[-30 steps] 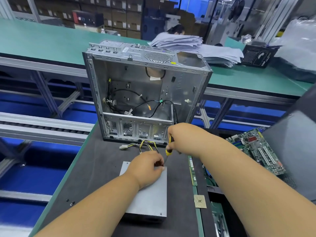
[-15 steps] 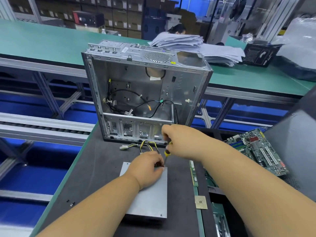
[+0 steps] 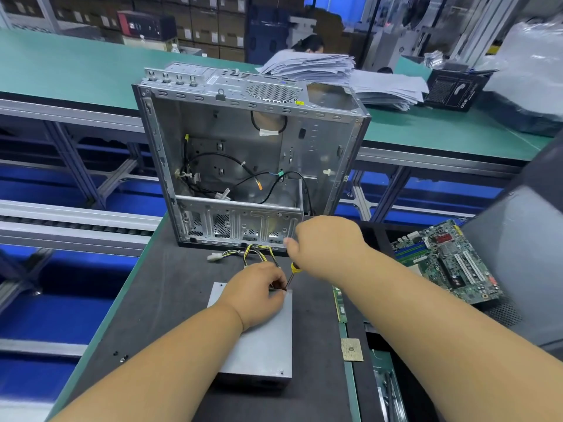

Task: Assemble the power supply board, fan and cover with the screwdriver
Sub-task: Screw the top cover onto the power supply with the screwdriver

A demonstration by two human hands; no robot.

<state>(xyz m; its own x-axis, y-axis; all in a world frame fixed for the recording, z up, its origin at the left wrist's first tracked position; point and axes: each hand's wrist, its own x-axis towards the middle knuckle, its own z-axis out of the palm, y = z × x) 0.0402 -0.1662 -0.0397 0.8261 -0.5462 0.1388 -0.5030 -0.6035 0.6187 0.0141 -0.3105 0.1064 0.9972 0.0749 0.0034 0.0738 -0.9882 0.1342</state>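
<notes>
Now right hand (image 3: pixel 327 246) drives screwdriver (image 3: pixel 293 272) into power supply (image 3: pixel 262 339)

Dark work mat (image 3: pixel 170 303), grey power supply box (image 3: pixel 265 342) lying flat, open computer case (image 3: pixel 243 153) upright behind, small chip (image 3: pixel 352 349) alongside

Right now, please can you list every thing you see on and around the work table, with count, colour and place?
power supply box: 1, grey metal, lying flat on the dark mat, near centre
cable bundle: 1, yellow and black, with a white plug, between the box and the case
computer case: 1, silver, open side facing the camera, standing at the mat's far edge
motherboard: 1, green, right of the case
memory stick: 1, green, right of the box
processor chip: 1, tan, near the mat's right edge
paper stack: 1, white, on the green bench behind
screwdriver: 1, yellow handle, tip at the box's far right corner
left hand: on the box, fingers at the tip
right hand: grips the screwdriver
</notes>
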